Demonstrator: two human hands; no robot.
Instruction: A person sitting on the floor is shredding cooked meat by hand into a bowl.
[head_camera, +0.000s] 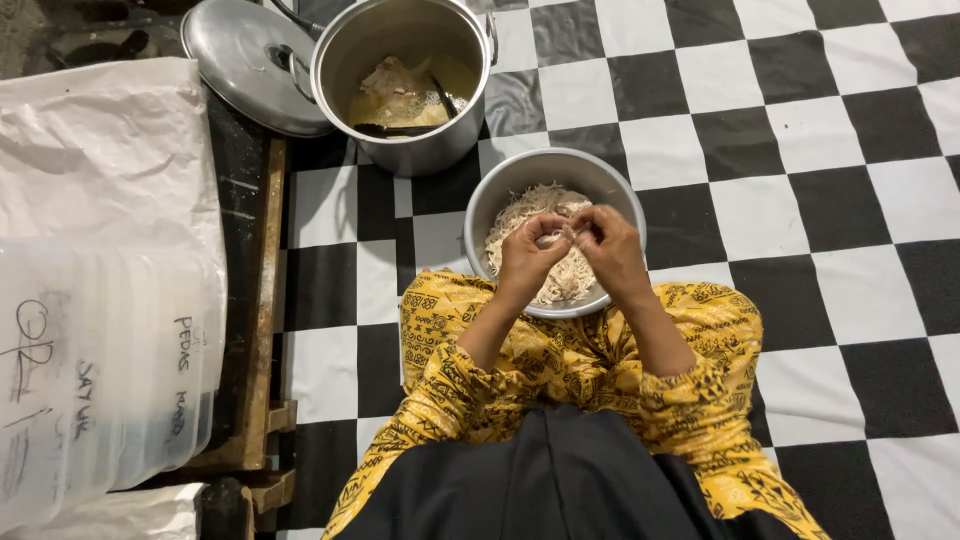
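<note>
Pinching a small piece of cooked chicken (556, 238) between both grips, the left hand (525, 258) and right hand (610, 250) work above the metal bowl (500, 195), already heaped with shreds; more meat waits in the far stockpot (420, 150).

The person sits on a black and white checkered floor (800, 150) and wears yellow patterned sleeves. The left hand (527, 258) and the right hand (608, 248) meet above a metal bowl (500, 195), and their fingertips pinch a small piece of pale meat (553, 238) between them. The bowl is filled with thin shredded meat (530, 205). Behind it stands a big steel pot (420, 150) with yellowish broth, some meat and a dark ladle inside. The pot's lid (235, 60) lies just beside it, on the left. At the far left there are white plastic sheets and a stack of clear containers (100, 370).
</note>
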